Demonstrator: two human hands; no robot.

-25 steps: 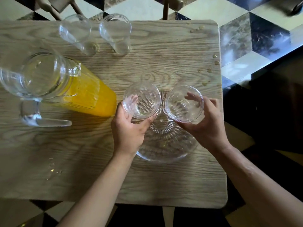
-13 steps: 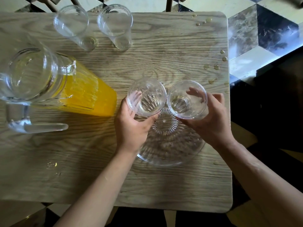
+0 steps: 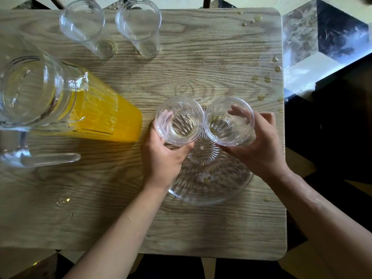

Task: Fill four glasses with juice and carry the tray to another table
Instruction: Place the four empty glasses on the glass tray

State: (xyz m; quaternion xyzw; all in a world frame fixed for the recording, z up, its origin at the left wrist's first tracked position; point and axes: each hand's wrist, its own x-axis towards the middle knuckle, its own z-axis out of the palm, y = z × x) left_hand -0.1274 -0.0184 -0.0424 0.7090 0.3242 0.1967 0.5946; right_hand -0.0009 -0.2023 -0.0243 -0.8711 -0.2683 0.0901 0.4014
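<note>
Two empty clear glasses stand side by side over the far part of a round clear glass tray (image 3: pixel 209 190). My left hand (image 3: pixel 163 158) grips the left glass (image 3: pixel 180 120). The right glass (image 3: pixel 229 121) is held by my right hand (image 3: pixel 259 150). A glass pitcher (image 3: pixel 66 103) with orange juice stands at the left of the wooden table (image 3: pixel 201 63), its handle toward me. Two more empty glasses (image 3: pixel 84 25) (image 3: pixel 138 23) stand at the table's far edge.
Juice droplets (image 3: pixel 261 79) dot the table near its right edge and far right corner. A small wet patch (image 3: pixel 63 201) lies at the near left. Beyond the table is a chequered tile floor (image 3: pixel 322 37); a dark area lies to the right.
Both hands have stayed on their glasses over the tray, with barely any shift. The view has tilted slightly, so the table sits a little differently in frame.
</note>
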